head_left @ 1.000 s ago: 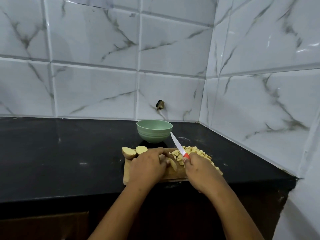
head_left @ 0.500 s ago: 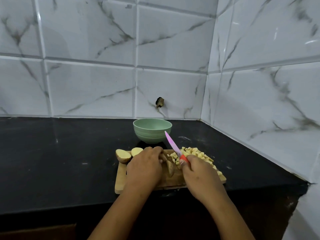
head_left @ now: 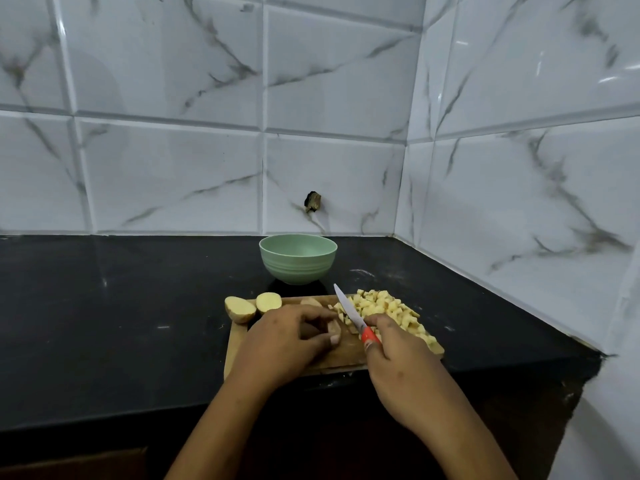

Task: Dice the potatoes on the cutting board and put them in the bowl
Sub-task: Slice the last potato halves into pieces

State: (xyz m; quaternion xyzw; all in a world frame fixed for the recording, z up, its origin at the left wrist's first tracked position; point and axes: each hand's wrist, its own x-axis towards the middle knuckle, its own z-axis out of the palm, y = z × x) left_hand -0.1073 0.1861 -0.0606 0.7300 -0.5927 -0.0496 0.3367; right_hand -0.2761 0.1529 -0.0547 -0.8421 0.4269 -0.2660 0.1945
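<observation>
The right hand (head_left: 401, 368) has lowered the knife (head_left: 354, 315) toward the cutting board (head_left: 348, 353).

2 bare hands, palms down and side by side, forearms coming in from the bottom edge.

The left hand (head_left: 291, 337) shows its knuckles upward, its fingers curled under and its fingertips pinching a potato piece (head_left: 334, 329); its forearm rises from the lower left of centre. The right hand (head_left: 398, 362), back upward, is wrapped round the red handle of a knife (head_left: 349, 313), with 1 finger stretched forward beside the handle; its forearm slants in from the lower right. The 2 hands are near each other but apart.
</observation>
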